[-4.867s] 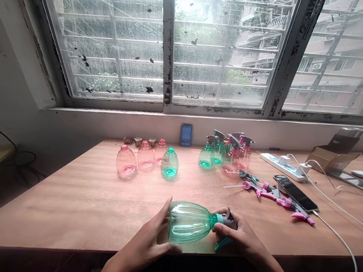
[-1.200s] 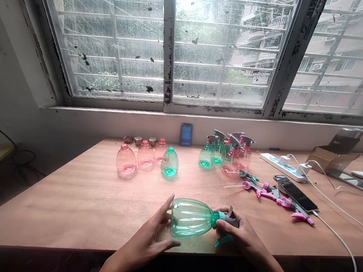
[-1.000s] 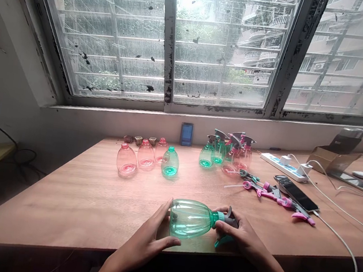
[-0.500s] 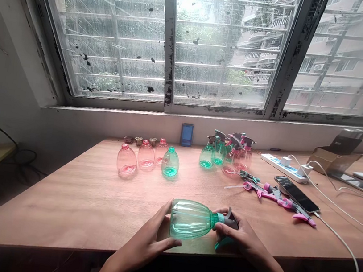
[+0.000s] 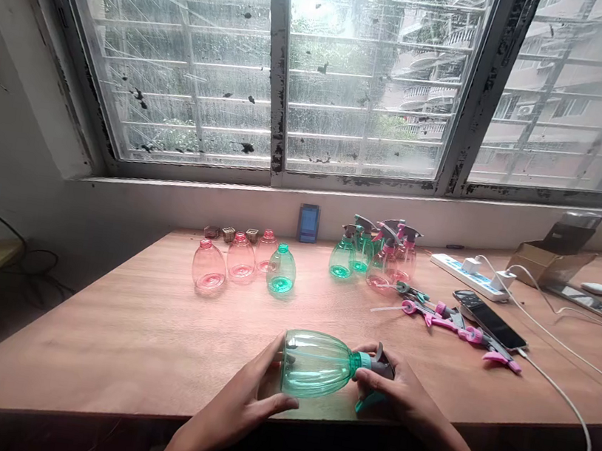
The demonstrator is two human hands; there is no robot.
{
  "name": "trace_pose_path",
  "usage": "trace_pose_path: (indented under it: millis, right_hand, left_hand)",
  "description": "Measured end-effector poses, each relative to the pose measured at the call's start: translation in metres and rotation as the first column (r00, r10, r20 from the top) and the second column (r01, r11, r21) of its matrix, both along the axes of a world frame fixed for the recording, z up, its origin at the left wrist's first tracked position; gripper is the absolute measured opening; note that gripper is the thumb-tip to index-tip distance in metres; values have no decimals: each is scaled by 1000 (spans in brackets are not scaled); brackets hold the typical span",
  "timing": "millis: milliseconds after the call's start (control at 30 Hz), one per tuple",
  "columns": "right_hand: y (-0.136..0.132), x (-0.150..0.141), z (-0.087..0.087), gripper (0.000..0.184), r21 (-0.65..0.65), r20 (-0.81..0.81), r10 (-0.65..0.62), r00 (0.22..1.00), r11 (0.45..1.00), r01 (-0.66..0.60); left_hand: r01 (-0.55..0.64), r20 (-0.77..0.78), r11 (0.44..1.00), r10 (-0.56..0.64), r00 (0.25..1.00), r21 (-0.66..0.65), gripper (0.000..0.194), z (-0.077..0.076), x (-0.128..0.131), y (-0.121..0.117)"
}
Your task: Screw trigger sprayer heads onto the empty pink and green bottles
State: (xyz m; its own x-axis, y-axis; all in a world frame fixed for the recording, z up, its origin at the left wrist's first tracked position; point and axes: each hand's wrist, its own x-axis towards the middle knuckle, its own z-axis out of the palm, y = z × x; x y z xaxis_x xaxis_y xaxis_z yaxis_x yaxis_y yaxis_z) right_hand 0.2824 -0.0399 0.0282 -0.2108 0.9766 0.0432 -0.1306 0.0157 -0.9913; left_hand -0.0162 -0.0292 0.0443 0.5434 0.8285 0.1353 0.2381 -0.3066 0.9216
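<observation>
A clear green spray bottle (image 5: pixel 316 366) lies sideways in my hands over the table's front edge, its base to the left. My left hand (image 5: pixel 248 396) cups the base, fingers behind it and thumb below. The dark and teal spray head (image 5: pixel 382 369) is gripped by my right hand (image 5: pixel 399 390), with the thumb by the collar. Some of its fingers are hidden behind the head. Beyond stand a green bottle without a head (image 5: pixel 281 270) and three pink ones, the nearest a pink bottle (image 5: pixel 209 269).
Several capped spray bottles (image 5: pixel 342 255) stand at the back. Loose pink and teal spray heads (image 5: pixel 455 323) lie to the right, beside a black phone (image 5: pixel 491 319) on a white cable. Behind are a power strip (image 5: pixel 467 276) and an open cardboard box (image 5: pixel 545 260).
The view has shifted very slightly. Both hands keep the same hold on the green spray bottle, and nothing on the table has moved.
</observation>
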Motion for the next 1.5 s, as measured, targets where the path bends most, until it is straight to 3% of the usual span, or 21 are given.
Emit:
trace_pose_path:
  millis: [200,367,533,667,867,1067,1333,1500]
  right_hand:
    - [0,1,1,48,-21,-25,-15,1000,1000,15]
    - [2,0,-1,48,-29,-55,-13,998,999,12]
    - [3,0,-1,49,-13,-45,-19,999,1000,18]
    - [1,0,3,48,-17,-31,-26,999,1000,25]
    - [0,-1,4,49,-21,-48,-31,998,999,30]
    - [0,-2,1,50,-32,-28,-37,999,999,36]
    - [-1,-4,5,50,5,0,-35,999,999,35]
    - [-1,-3,3,50,-9,-26,-29,999,1000,28]
  left_hand:
    - [39,-3,999,-39,999,27,94,-3,-1,0]
    - [5,-5,1000,-5,1000,-3,108,-5,0,0]
    - [-10,-60,999,13,998,40,96,-2,-2,0]
    - [-12,-60,999,14,998,32,101,-1,-1,-2]
    - [55,-7,997,-55,998,49,90,-2,0,-3]
    - [5,9,1000,-4,1000,-23,114,-2,1,1]
    - [31,93,999,-28,995,-38,80,10,7,0]
    - [-9,39,999,11,999,-35,98,3,3,0]
